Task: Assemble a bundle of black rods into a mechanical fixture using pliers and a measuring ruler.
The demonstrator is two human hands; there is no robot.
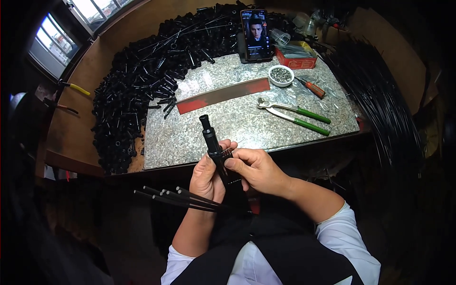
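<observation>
A black tubular fitting (210,138) with a stepped, narrower top stands tilted just in front of the granite slab's near edge. My left hand (205,176) is closed round its lower part, the thumb along its side. My right hand (256,171) pinches at the fitting's ribbed collar with thumb and forefinger. A few fine wire-like lines show at the collar between the fingers; whatever small piece the right fingertips hold is hidden. Below my left wrist, several thin black rods (175,195) with pale tips fan out to the left. Their other ends are lost against my dark apron.
On the granite slab (199,128) lie a red-and-grey strip (223,96), green-handled pincers (304,117), a screwdriver (313,89) and a white bowl of small metal parts (281,76). Behind stand a phone (256,35) and red box (297,61). Black fittings (128,99) heap left; black rods (375,90) hang right.
</observation>
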